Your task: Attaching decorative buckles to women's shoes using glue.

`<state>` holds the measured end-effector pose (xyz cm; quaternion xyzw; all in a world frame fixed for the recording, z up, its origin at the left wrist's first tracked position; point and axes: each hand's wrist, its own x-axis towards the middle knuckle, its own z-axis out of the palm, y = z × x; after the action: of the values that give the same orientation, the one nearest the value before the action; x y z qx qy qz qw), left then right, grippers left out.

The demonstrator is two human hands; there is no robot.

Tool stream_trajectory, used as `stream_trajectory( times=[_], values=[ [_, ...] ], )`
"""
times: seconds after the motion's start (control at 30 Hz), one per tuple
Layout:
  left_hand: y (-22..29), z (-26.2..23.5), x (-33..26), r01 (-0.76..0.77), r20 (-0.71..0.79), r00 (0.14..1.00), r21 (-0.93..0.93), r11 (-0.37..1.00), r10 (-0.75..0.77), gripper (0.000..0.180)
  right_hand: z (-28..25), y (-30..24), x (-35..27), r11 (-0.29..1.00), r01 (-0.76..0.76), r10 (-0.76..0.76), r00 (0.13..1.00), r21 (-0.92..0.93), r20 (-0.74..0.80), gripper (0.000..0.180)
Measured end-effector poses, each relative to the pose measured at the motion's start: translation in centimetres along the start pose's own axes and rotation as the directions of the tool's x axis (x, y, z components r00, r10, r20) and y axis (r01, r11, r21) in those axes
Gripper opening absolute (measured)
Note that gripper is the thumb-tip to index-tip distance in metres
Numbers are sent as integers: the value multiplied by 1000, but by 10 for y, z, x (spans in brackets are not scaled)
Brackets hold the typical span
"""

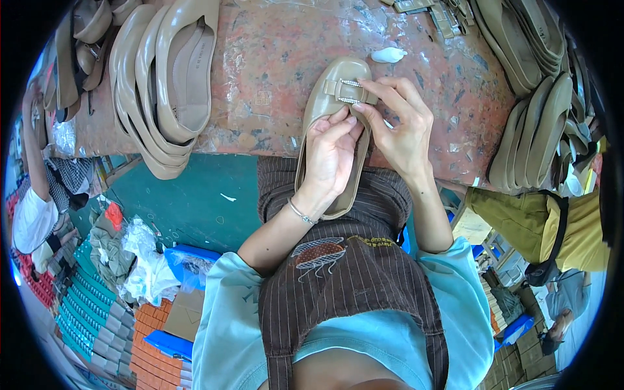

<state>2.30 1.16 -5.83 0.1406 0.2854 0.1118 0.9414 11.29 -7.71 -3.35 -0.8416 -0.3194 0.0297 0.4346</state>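
A beige flat shoe (345,66) lies toe away from me over the near edge of the table, its heel end at my apron. Across its toe sits a beige bow ornament (331,87) with a sparkling rhinestone buckle. My left hand (328,153) reaches over the shoe's opening, fingers curled and closed at the edge of the upper below the bow. From the right, my right hand (403,123) pinches the right side of the bow between thumb and forefinger. The left fingertips are partly hidden inside the shoe.
Beige shoes (188,78) stand stacked at the table's left, with more shoes (533,133) at the right. Near the toe lies a small white bottle-like thing (389,54). Loose bow ornaments (445,19) sit at the far edge. Other people (546,227) are on both sides.
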Motion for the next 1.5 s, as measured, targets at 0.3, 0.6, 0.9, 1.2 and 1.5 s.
stream_trajectory(
  times=[0.3, 0.6, 0.9, 1.2, 1.5],
  values=[
    [6, 11, 5, 8, -107, 994, -10, 1000, -9, 20, 6, -1, 2, 999, -23, 23, 1000, -22, -10, 34],
    [76, 37, -52, -48, 93, 994, -32, 998, 51, 11, -27, 11, -15, 939, -144, 216, 954, 313, -210, 29],
    [457, 111, 26, -249, 669, 738, 388, 887, -85, 39, -6, 39, 27, 981, -158, 145, 982, -108, -121, 52],
    [248, 67, 18, 77, 706, 647, 314, -946, 287, 68, 3, 39, 36, 982, -188, 183, 964, -5, -194, 33],
    [194, 54, -9, -304, 583, 771, 692, -655, 258, 57, -11, 40, 8, 825, -277, 366, 926, 493, -92, 21]
  ],
)
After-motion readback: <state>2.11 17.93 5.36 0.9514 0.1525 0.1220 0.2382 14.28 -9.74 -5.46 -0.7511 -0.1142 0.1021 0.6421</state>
